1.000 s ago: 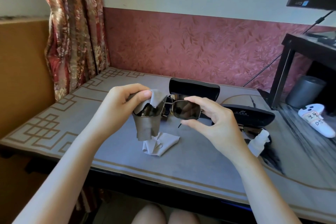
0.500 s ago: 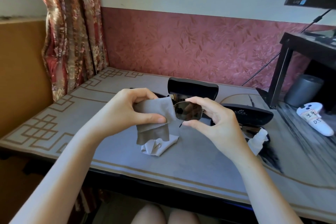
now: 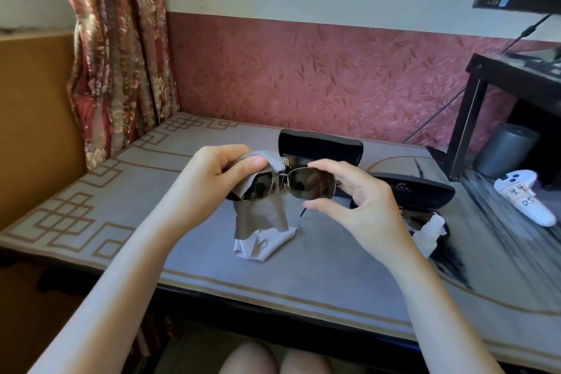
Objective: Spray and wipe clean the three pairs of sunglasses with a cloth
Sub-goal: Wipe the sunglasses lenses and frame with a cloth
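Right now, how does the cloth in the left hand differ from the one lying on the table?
The grey-brown cloth is darker and hangs from the left hand, draped over one lens of the sunglasses; the pale cloth lies crumpled on the table, in neither hand. Both are soft fabric.

Looking forward and down from head height through one wide-angle lens, straight lines bowing toward the frame borders. Sitting close over the table [image 3: 303,282], catching left hand [image 3: 212,179] and right hand [image 3: 364,206] near centre, knees [image 3: 249,358] at the bottom edge, wall [image 3: 334,70] closing the far side.
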